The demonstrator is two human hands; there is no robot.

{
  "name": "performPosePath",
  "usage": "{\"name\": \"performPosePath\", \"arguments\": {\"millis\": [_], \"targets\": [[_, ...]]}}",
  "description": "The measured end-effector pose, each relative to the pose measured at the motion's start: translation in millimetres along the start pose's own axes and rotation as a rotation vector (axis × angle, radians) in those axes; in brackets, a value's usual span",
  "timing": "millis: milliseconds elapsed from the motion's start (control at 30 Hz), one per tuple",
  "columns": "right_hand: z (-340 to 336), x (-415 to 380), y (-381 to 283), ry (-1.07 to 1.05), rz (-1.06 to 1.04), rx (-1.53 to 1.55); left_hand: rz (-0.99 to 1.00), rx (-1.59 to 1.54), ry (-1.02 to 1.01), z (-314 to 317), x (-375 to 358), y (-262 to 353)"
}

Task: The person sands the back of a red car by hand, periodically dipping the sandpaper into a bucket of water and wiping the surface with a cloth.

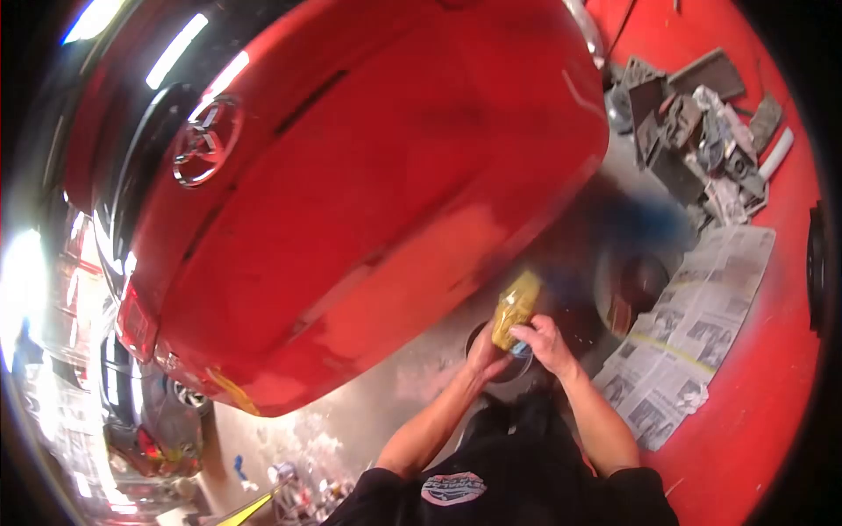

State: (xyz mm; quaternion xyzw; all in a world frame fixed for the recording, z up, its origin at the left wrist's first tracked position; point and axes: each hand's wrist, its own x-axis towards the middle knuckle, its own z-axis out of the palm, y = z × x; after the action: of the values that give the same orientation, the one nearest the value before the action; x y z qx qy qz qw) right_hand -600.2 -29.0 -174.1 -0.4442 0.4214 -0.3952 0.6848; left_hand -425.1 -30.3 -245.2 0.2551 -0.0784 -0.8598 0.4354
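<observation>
Both hands meet low in the middle of the head view, around a shiny, crinkled yellow packet-like thing (518, 302); its exact kind I cannot make out. My left hand (484, 352) supports it from the left and below, fingers partly hidden. From the right, my right hand (545, 342) grips its lower end, with the thumb on top. A small light-blue piece (521, 349) shows between the hands. Behind them is a dark round container (511, 369), mostly covered. Just beyond the packet spreads a red car bumper (368, 263) with a duller, lighter red patch along its lower side.
Newspaper sheets (702, 324) lie on a red surface at right, below a pile of crumpled paper and grey blocks (710, 140). A dark round object (636, 285) stands left of the newspaper. Another car (162, 430) and assorted clutter (294, 491) are at lower left.
</observation>
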Motion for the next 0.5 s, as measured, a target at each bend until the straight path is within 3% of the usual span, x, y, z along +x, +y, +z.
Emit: {"name": "performPosePath", "arguments": {"millis": [133,267,367,433,500], "targets": [[42.9,-10.5,-54.6,0.017,-0.213,-0.265,0.153,0.102,0.002,33.0,-28.2,38.8],[37.0,-22.6,-91.9,0.117,-0.221,-0.473,0.277,0.337,0.03,61.6,-69.6,84.6],[57.7,-24.8,-118.9,0.021,-0.232,-0.276,0.317,0.697,0.017,67.8,-85.3,118.2],[87.7,-27.5,-149.5,-0.031,-0.171,-0.271,0.386,0.759,-0.005,75.9,-93.2,139.6],[98.2,-26.8,-151.2,-0.078,-0.275,-0.227,0.307,0.787,-0.21,86.1,-107.6,165.8]]}}
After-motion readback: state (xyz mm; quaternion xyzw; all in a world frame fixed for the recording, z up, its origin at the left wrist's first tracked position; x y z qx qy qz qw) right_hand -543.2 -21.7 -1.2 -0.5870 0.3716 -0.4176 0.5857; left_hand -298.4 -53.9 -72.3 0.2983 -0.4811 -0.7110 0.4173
